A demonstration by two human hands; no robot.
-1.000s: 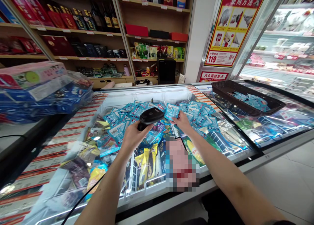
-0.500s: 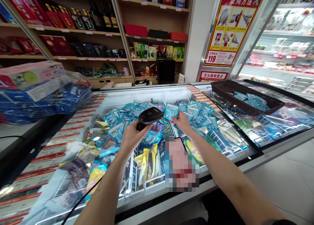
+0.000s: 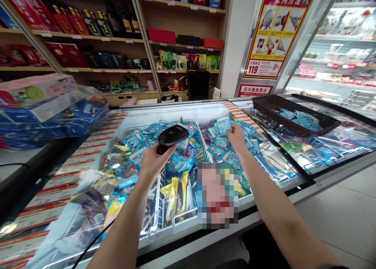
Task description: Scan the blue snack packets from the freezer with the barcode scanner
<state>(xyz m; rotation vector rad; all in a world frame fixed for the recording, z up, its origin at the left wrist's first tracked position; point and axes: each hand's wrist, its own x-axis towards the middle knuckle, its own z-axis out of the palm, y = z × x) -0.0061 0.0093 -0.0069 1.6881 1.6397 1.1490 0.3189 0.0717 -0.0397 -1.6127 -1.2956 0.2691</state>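
Observation:
A black handheld barcode scanner point(image 3: 172, 136) is gripped in my left hand point(image 3: 154, 159), its head tilted toward the right above the chest freezer. My right hand point(image 3: 237, 138) pinches the lower right corner of a small light-blue packet point(image 3: 223, 125), held over the right part of the freezer. Many like packets point(image 3: 139, 141) lie spread on the left, and others point(image 3: 232, 158) lie under and around my right hand. White wire dividers point(image 3: 204, 143) run between the two spreads. Yellow-wrapped goods point(image 3: 176, 196) show lower down, beneath the left spread.
A dark woven basket point(image 3: 261, 104) with several blue packets point(image 3: 299, 118) rests on the right of the freezer. Boxes in plastic wrap point(image 3: 49, 112) stand at the left. A pixelated patch covers something at the front edge. A black cable point(image 3: 91, 245) runs beside my left forearm.
My right hand has moved right and slightly up with the blue packet, away from the scanner. My left hand and the scanner have shifted a little left.

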